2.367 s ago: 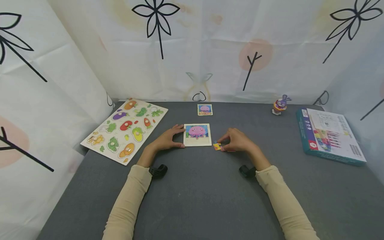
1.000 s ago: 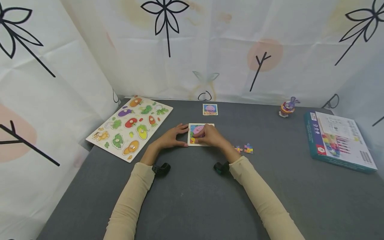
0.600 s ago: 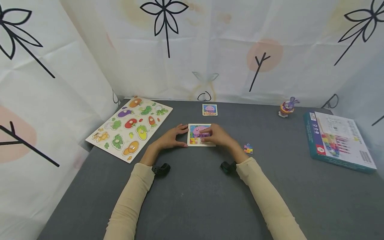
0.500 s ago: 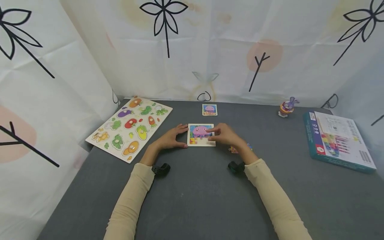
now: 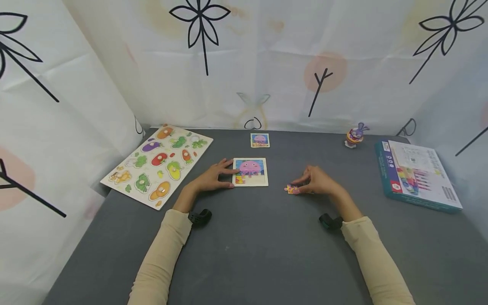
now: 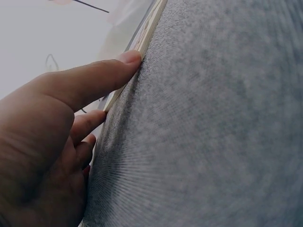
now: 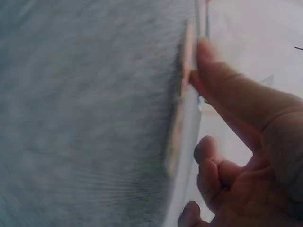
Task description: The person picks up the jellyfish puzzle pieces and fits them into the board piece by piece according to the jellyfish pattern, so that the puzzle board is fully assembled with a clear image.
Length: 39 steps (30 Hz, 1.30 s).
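In the head view, my left hand lies at the left edge of a framed jigsaw puzzle with a pink octopus picture. One finger reaches onto its face; in the left wrist view the thumb touches its edge. A yellow and orange piece fills the puzzle's lower left corner, beside a bare cream strip. My right hand has thumb and forefinger at a loose jigsaw piece right of the puzzle; blur hides whether they grip it. The right wrist view also shows a second loose piece along the tabletop.
A small octopus picture card lies behind the puzzle. The vegetable board is at the left. A purple-eared figurine and a teal-sided box stand at the right. A patterned white cloth hangs behind the grey table.
The yellow and orange piece has gone into the puzzle's lower left corner. My right hand has since moved right to a loose piece. A left finger has shifted onto the puzzle.
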### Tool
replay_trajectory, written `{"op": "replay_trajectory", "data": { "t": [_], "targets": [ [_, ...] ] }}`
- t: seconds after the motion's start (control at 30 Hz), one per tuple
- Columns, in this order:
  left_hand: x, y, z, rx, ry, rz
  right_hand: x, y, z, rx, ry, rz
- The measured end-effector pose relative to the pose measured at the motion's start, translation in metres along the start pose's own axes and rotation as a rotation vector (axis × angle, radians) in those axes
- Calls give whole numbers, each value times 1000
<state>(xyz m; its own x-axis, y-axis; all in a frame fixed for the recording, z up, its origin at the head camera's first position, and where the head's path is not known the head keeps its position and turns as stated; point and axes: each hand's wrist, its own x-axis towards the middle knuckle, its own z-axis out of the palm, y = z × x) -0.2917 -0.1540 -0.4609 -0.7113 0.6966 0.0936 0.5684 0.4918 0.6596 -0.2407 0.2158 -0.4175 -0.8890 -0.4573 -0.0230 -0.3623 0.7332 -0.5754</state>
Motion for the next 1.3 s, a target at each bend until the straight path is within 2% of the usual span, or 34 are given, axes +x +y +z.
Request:
{"op": "replay_trajectory", "data": {
  "t": [0.1, 0.23, 0.33, 0.47, 0.73, 0.9, 1.0, 1.13, 1.3],
  "targets": [
    [0, 1, 1, 6, -7, -6, -2, 4, 1, -42, -1, -37],
    [3, 3, 1, 35, -36, -62, 0, 6, 3, -49, 4, -21],
    [3, 4, 2, 46, -43, -72, 2, 6, 4, -39, 4, -17],
    [3, 4, 1, 42, -44, -70, 3, 6, 4, -18, 14, -32],
    [2, 5, -1, 28, -33, -66, 4, 4, 3, 37, 59, 46],
    [1, 5, -3, 31, -42, -64, 9, 2, 4, 27, 69, 44],
    [-2, 3, -4, 32, -36, -74, 22, -10, 9, -10, 83, 18],
    [-4, 4, -5, 32, -26, -87, 45, -35, 20, -49, 91, -26],
    [-1, 8, -5, 33, -40, -65, 70, -61, 37, -49, 71, -88]
  ]
}}
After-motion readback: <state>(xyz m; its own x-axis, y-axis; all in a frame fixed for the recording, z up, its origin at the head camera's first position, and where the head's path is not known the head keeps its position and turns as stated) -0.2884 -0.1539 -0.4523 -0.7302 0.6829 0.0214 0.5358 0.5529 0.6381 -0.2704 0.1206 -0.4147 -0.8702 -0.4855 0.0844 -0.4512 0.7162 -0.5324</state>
